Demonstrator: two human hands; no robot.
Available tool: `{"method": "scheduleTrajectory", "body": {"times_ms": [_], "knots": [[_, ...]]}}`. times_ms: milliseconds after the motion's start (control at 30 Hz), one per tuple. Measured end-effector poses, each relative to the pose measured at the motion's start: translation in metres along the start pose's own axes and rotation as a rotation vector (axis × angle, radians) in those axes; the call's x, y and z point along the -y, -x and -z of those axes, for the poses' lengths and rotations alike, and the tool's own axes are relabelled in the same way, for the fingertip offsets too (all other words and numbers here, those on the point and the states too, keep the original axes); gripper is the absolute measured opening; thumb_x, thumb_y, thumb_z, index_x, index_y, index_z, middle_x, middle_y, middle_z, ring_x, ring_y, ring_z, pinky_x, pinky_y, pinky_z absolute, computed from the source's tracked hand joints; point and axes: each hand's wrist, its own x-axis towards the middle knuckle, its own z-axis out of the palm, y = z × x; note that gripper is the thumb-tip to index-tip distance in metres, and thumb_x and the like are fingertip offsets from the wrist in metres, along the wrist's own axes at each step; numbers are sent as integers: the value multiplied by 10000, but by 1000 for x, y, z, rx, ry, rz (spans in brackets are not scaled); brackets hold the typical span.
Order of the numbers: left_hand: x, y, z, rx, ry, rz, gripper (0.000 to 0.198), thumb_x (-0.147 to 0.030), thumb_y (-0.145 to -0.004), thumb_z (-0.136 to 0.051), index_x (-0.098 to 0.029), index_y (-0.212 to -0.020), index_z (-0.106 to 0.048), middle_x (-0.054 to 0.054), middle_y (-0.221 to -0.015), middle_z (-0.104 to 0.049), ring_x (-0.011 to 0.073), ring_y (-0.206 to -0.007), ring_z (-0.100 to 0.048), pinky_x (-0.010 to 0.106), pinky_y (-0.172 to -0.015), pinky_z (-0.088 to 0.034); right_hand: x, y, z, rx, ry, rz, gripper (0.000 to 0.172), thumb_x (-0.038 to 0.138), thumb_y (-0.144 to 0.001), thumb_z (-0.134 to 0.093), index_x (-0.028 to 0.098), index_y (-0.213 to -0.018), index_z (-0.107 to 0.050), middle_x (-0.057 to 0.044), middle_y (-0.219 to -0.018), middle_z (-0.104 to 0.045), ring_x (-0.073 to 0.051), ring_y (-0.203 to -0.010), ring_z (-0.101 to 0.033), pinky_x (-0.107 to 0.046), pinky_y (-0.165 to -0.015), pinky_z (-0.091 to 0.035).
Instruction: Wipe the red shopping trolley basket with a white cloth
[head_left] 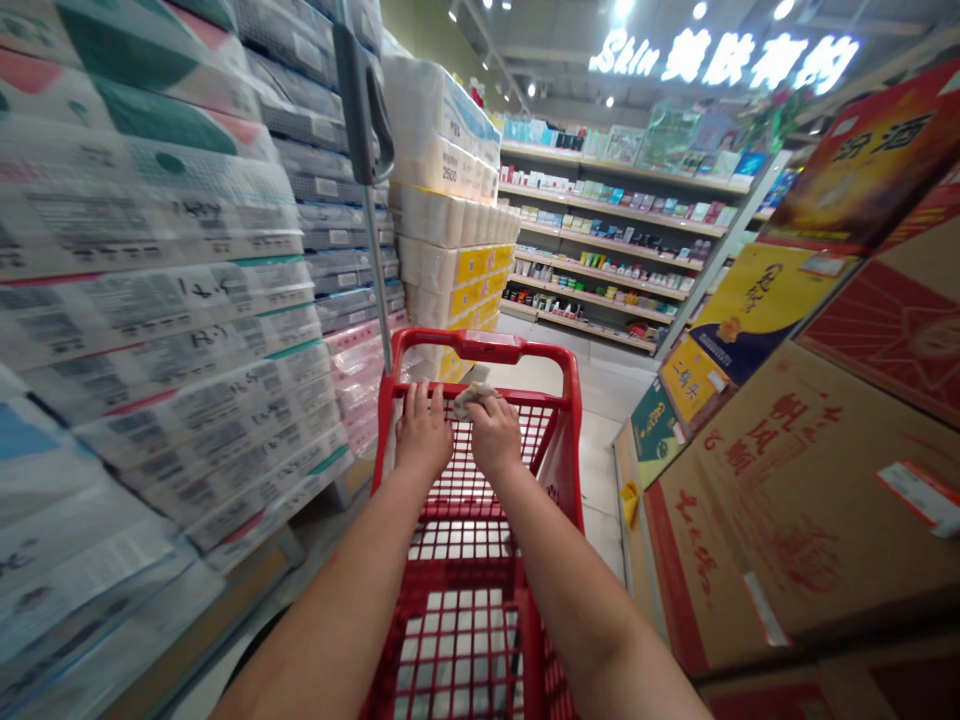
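Note:
A red plastic shopping basket (487, 345) with grid walls stands in front of me, its inside showing between my arms. My left hand (424, 435) lies against the grid just under the far rim, fingers stretched out and a little apart, with nothing seen in it. Close beside it, my right hand (495, 435) grips a crumpled whitish cloth (472, 398) and presses it near the same rim. Its fingertips are partly hidden by the hand. A metal pole with a grey pull handle (360, 110) rises from the basket's far left corner.
Tall stacks of wrapped paper packs (150, 230) line the left, with toilet roll packs (450, 190) beyond. Cardboard cartons (817, 480) crowd the right side. Ahead, past a strip of tiled floor (604, 395), stand shelves (622, 240) full of small boxes and bottles.

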Motion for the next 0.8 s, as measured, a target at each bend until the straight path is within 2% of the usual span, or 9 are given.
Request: {"method": "scheduleTrajectory", "body": {"times_ms": [133, 300, 433, 567, 733, 800], "knots": [[-1, 0, 1, -2, -2, 3, 623, -222, -831, -480, -102, -1423, -330, 188, -1536, -264, 319, -1443, -172, 535, -1112, -315, -1, 0, 1, 71, -2, -8, 241, 157, -901, -500, 245, -1037, -679, -65, -1097, -629, -238, -1008, -529, -358, -883, -394], [-2, 0, 2, 10, -24, 9, 617, -204, -824, -472, -104, -1419, -344, 181, -1540, -263, 326, -1440, -177, 547, -1096, -334, -1, -1, 2, -32, -20, 12, 281, 166, -923, -473, 233, -1136, -644, -74, -1173, -601, -238, -1075, -501, -362, -932, -377], [-1, 0, 2, -7, -14, 3, 619, -229, -828, -476, -114, -1421, -339, 183, -1536, -268, 324, -1439, -185, 544, -1091, -341, -2, -1, 0, 69, -8, 14, 239, 147, -887, -517, 239, -1041, -676, -65, -1110, -626, -242, -1019, -524, -366, -883, -411], [0, 0, 0, -8, -20, -5, 619, -209, -827, -464, -109, -1423, -333, 186, -1535, -269, 319, -1443, -172, 547, -1107, -314, -2, 0, -3, -35, -29, 38, 261, 166, -910, -495, 234, -1104, -656, -71, -1166, -606, -237, -1070, -508, -360, -929, -406], [0, 0, -1, -26, 7, -6, 621, -224, -824, -474, -124, -1420, -334, 187, -1532, -273, 323, -1441, -180, 556, -1102, -315, -1, 1, -8, 27, -42, 51, 253, 134, -895, -509, 230, -1052, -682, -69, -1114, -628, -230, -1021, -530, -342, -895, -443], [0, 1, 0, -18, 8, -2, 626, -204, -816, -469, -125, -1421, -334, 186, -1535, -269, 319, -1443, -176, 553, -1105, -314, 1, 1, -8, -30, -69, 64, 287, 138, -920, -471, 221, -1110, -669, -70, -1138, -624, -223, -1054, -523, -339, -944, -431]]}}
